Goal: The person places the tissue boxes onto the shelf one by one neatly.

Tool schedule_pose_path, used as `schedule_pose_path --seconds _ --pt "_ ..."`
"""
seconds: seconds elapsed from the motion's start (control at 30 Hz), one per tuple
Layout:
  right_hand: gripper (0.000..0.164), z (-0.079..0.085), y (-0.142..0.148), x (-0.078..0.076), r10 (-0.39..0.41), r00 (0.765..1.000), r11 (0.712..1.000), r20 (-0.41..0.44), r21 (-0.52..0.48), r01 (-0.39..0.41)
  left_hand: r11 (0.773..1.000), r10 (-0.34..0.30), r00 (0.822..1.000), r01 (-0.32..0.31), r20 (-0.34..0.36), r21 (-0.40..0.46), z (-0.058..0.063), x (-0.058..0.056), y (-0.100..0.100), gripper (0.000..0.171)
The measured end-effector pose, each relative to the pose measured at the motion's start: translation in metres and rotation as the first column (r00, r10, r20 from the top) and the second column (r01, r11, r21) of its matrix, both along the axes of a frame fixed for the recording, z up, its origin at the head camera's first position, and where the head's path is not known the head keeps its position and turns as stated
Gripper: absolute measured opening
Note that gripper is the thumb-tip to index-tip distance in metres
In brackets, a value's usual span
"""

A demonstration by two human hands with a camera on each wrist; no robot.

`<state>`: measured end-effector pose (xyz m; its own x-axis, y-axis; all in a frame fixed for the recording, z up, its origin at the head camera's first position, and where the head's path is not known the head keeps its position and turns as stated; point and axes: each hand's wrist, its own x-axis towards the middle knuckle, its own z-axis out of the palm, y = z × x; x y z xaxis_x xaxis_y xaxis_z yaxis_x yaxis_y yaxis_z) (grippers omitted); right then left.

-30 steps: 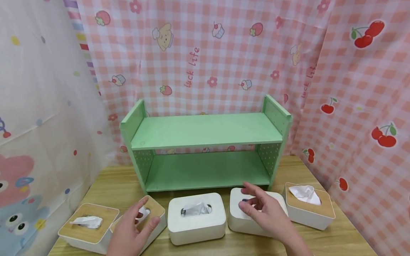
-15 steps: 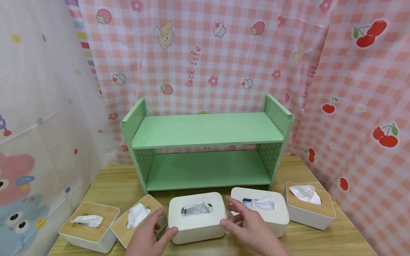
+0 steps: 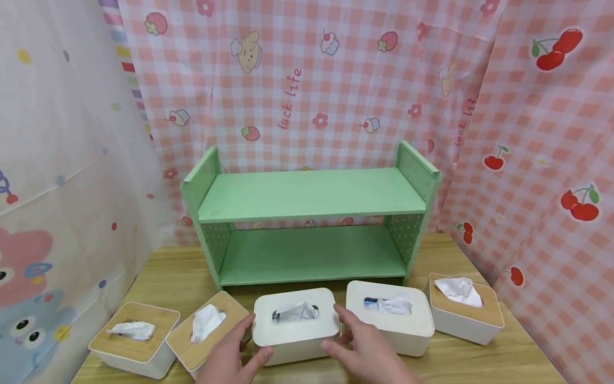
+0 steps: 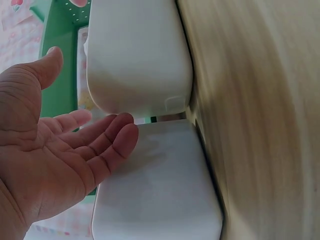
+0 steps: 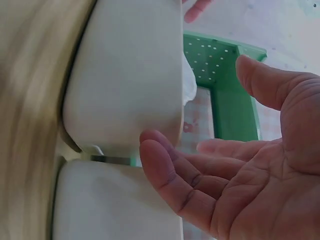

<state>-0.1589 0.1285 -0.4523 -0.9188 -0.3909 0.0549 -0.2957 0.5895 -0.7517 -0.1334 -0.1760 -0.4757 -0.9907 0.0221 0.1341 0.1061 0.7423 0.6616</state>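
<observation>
Head view: 5 boxes stand in a row on the counter, in front of a green shelf with 2 boards; a checked cloth hangs behind. The middle box, white-lidded with a tissue in its slot, is between the 2 hands. The left hand is at its left front corner, the right hand at its right side; the hands are apart from each other, thumbs away from the fingers. To the left are a turned box and the far-left box, both wood-topped; to the right, a white box and the wood-topped far-right box.

Left wrist view: the left hand's palm shows, its fingers loosely bent at the gap between the middle box and the turned box. I cannot tell whether it touches either.

Right wrist view: the right hand is likewise loosely spread, fingertips by the gap between the middle box and the white box; contact is unclear here too.
</observation>
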Motion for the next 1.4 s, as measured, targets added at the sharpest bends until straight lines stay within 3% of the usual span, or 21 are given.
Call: schedule_pose_path --seconds 0.13,0.33,0.43,0.6,0.73,0.87,0.97,1.17,1.4 --pt "0.087 -0.011 -0.002 -0.005 -0.009 1.000 1.000 0.014 -0.013 0.009 1.000 -0.001 1.000 0.001 0.006 -0.006 -0.001 0.000 0.000 0.083" --pt "0.092 -0.056 -0.001 -0.022 -0.006 1.000 1.000 0.002 -0.028 0.006 1.000 0.018 0.999 -0.018 0.029 -0.014 -0.002 -0.001 0.000 0.086" --pt "0.093 -0.068 -0.002 -0.026 -0.024 1.000 0.998 0.008 -0.050 0.024 0.999 0.030 0.999 -0.029 0.021 -0.022 -0.004 -0.001 0.000 0.086" --pt "0.082 -0.046 -0.008 -0.017 -0.019 1.000 0.994 0.021 -0.108 0.021 0.999 0.035 0.999 -0.036 0.028 0.010 -0.008 -0.002 0.002 0.085" --pt "0.071 -0.032 -0.012 -0.011 -0.054 0.997 0.992 0.057 -0.109 0.060 0.993 0.027 0.997 -0.035 0.067 0.117 -0.009 -0.003 0.003 0.089" --pt "0.066 -0.033 -0.015 -0.011 -0.087 0.995 0.989 0.050 -0.114 0.092 0.961 -0.003 0.990 -0.036 0.144 0.273 -0.010 -0.005 0.002 0.094" --pt "0.067 -0.034 -0.017 -0.012 -0.092 0.994 0.987 0.066 -0.126 0.100 0.939 -0.014 0.984 -0.049 0.179 0.341 -0.013 -0.006 0.002 0.096" --pt "0.074 -0.033 -0.021 -0.012 -0.115 0.985 0.982 0.125 -0.132 0.131 0.910 -0.011 0.983 -0.065 0.182 0.409 -0.016 -0.006 0.004 0.097" --pt "0.079 -0.035 -0.020 -0.013 -0.107 0.986 0.982 0.131 -0.143 0.126 0.870 0.064 0.976 -0.157 0.208 0.468 -0.019 -0.006 0.009 0.098"
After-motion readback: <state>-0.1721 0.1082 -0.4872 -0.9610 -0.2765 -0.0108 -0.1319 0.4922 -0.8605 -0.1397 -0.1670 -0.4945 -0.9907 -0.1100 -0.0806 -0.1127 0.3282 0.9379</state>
